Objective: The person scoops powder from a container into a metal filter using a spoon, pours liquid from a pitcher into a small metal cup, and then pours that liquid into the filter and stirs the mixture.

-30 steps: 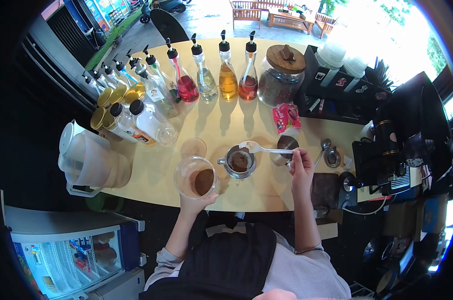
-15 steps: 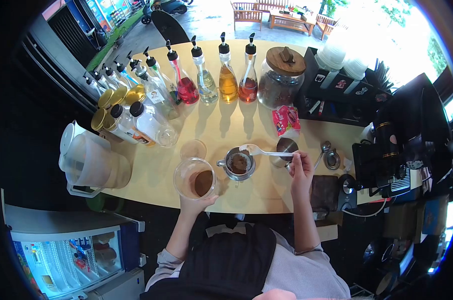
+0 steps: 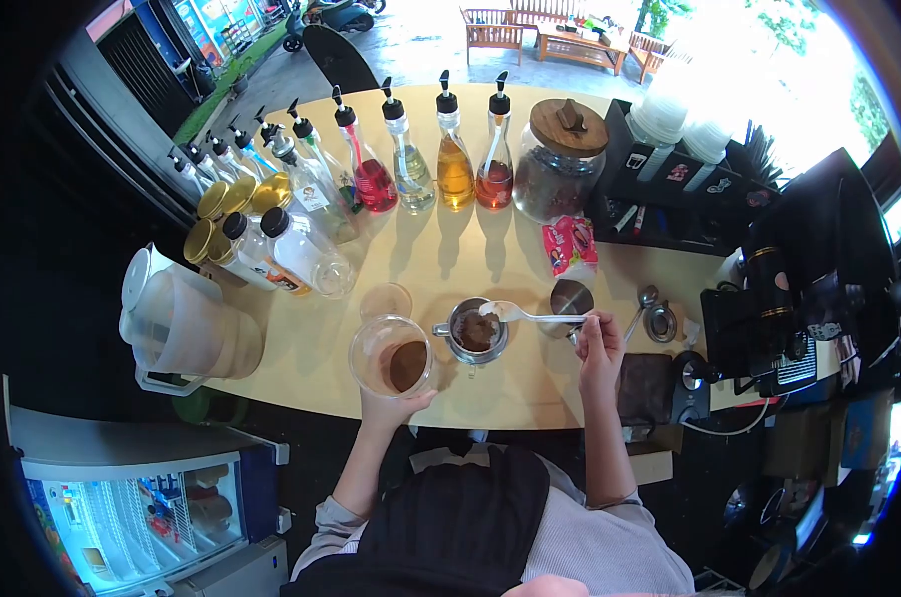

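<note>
Black apron [image 3: 440, 517] over a light grey, fine-textured top [image 3: 595, 547] with sleeves [image 3: 619, 505] ending above bare forearms.

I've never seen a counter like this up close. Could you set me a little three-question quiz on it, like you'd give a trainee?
1. True or false: the right hand holds a white plastic utensil with its tip over the metal cup.

2. The big glass jar has a lid that looks made of:
A) gold-coloured metal
B) wood
C) black plastic

3. Fill in the blank: the clear cup with brown contents is held in the person's ____ hand.

Key:
1. True
2. B
3. left
</note>
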Motion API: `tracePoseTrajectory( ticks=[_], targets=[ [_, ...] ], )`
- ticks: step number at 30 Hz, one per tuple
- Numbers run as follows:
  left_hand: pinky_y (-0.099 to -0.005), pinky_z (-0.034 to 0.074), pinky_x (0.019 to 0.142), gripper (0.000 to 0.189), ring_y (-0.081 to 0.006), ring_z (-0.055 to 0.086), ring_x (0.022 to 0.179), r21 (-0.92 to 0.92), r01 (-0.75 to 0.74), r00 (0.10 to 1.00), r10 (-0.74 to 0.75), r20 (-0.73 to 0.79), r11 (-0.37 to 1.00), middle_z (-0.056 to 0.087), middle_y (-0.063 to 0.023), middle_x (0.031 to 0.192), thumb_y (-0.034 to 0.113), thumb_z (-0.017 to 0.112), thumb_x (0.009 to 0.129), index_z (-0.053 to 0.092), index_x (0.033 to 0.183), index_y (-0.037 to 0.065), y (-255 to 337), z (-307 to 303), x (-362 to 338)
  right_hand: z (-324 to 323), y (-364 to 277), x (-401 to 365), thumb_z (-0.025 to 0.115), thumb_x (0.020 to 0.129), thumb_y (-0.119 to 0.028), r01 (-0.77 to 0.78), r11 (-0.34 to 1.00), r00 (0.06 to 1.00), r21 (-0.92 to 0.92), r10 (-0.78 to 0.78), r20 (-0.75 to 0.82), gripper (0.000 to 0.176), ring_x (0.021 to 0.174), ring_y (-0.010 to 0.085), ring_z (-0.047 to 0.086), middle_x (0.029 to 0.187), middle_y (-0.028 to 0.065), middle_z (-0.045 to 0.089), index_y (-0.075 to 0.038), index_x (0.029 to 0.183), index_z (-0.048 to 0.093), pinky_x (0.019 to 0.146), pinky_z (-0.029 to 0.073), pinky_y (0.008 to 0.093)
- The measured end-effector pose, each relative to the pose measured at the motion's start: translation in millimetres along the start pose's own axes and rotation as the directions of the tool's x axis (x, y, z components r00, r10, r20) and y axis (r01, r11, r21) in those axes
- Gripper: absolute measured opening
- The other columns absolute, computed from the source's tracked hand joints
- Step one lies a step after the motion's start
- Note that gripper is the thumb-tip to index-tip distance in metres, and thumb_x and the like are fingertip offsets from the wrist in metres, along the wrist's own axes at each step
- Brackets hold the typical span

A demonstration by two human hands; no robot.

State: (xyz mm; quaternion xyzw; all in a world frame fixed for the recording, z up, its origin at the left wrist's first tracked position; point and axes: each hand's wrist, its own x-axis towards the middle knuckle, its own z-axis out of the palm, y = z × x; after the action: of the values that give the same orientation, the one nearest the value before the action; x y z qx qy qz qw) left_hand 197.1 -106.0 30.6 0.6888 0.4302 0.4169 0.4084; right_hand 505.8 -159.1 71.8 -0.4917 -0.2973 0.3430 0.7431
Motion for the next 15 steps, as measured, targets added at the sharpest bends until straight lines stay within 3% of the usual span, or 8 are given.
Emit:
tracePoseTrajectory(
  ticks=[15],
  targets=[
    [-0.0404, 0.039, 0.102, 0.09, -0.026, 0.048, 0.118, -0.082, -0.001, 1.0, 0.003, 0.027, 0.997, 0.046, -0.014, 0.124, 0.01, 0.082, 0.053, 0.033, 0.129, 0.005, 9.9, -5.4, 7.0, 10.8, -1.7, -4.0, 0.055, 0.094, -0.018, 0.145, 0.983, 0.989, -0.11, -0.144, 0.022, 0.013, 0.057, 0.0009, 0.036, 0.068, -0.0062, 0.044, -0.005, 0.094, 0.056, 0.05, 0.026, 0.0173]
  ],
)
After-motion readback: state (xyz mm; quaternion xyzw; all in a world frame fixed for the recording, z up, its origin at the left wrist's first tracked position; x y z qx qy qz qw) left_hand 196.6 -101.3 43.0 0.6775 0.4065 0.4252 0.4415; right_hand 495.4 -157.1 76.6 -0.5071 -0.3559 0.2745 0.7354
